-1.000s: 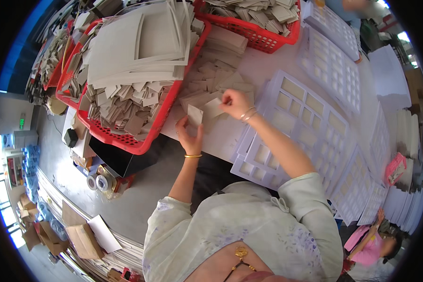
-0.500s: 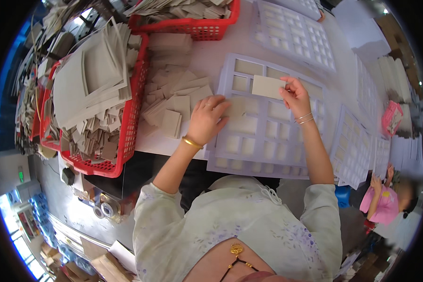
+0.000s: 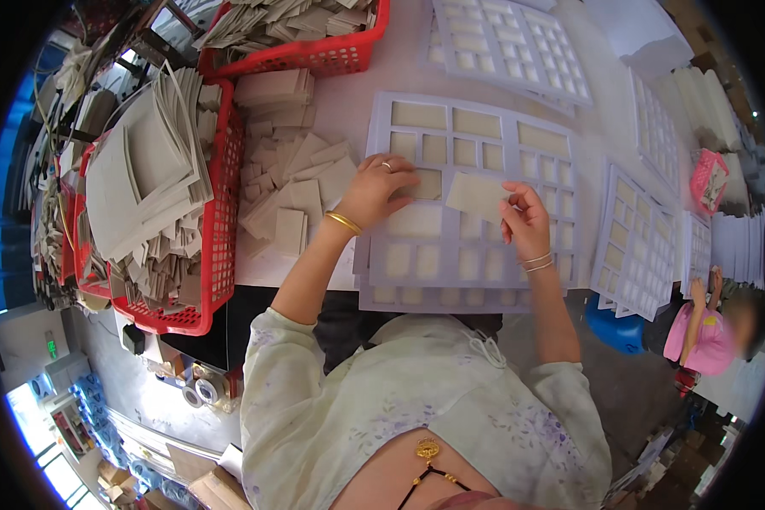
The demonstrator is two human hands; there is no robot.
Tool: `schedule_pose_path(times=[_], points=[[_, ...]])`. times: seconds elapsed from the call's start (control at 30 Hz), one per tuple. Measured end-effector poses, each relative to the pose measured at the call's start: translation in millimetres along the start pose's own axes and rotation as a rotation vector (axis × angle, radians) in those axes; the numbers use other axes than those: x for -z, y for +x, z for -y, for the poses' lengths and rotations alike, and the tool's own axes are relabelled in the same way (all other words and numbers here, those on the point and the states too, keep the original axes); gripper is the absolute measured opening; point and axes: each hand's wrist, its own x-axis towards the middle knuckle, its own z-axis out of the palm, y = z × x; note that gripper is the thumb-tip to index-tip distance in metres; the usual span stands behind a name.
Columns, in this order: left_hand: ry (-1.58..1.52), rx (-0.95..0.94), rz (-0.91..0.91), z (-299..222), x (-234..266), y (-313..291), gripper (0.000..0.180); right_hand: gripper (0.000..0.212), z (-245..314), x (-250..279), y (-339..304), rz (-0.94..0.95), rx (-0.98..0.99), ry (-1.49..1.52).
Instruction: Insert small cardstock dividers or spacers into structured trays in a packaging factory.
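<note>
A pale, multi-window frame panel [image 3: 438,231] lies stacked on similar ones in front of me. My right hand [image 3: 525,223] pinches a rectangular grey cardboard piece [image 3: 476,195] by its right end, above the middle of the panel. My left hand [image 3: 381,191] rests over the panel's left side, thumb apart from the bent fingers. Its fingertips are at a cardboard piece [image 3: 430,184] in one of the windows; I see no grip on it. Cardboard shows in several other windows.
Loose cardboard pieces [image 3: 289,200] are heaped left of the panel. Red baskets full of offcuts [image 3: 217,280] stand farther left and at the back [image 3: 348,58]. More frame panels [image 3: 518,51] lie at the back and right [image 3: 633,246]. A person in pink [image 3: 697,340] sits at far right.
My right hand has moved down and slightly left with the cardboard piece, which is now tilted. My left hand has shifted slightly along the panel's left side. The whole view has turned a little.
</note>
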Motion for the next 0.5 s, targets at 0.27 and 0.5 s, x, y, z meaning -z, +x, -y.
schedule_pose_path(times=[0.27,0.5], points=[[0.011,0.272,-0.474,-18,-3,-29,0.035,0.021,-10,-27,-13,0.137,-0.049,-0.097],[-0.059,0.364,-0.469,-33,-10,-74,0.025,0.015,-19,-67,-1,0.226,-0.069,-0.228]])
